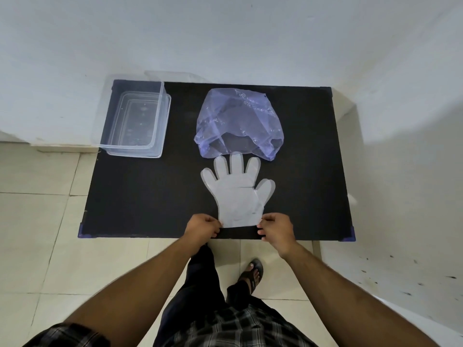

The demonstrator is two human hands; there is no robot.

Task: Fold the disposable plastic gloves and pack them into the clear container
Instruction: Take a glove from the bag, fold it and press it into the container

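A clear plastic glove lies flat on the black table, fingers pointing away from me, cuff at the near edge. My left hand pinches the cuff's left corner and my right hand pinches its right corner. The clear container stands open at the table's far left corner, nothing visible inside. A bluish plastic bag lies crumpled at the far middle, its open mouth just touching the glove's fingertips.
The table stands against a white wall, with a wall also close on the right. Beige tiled floor shows on the left and below. My legs and a sandalled foot are at the table's near edge.
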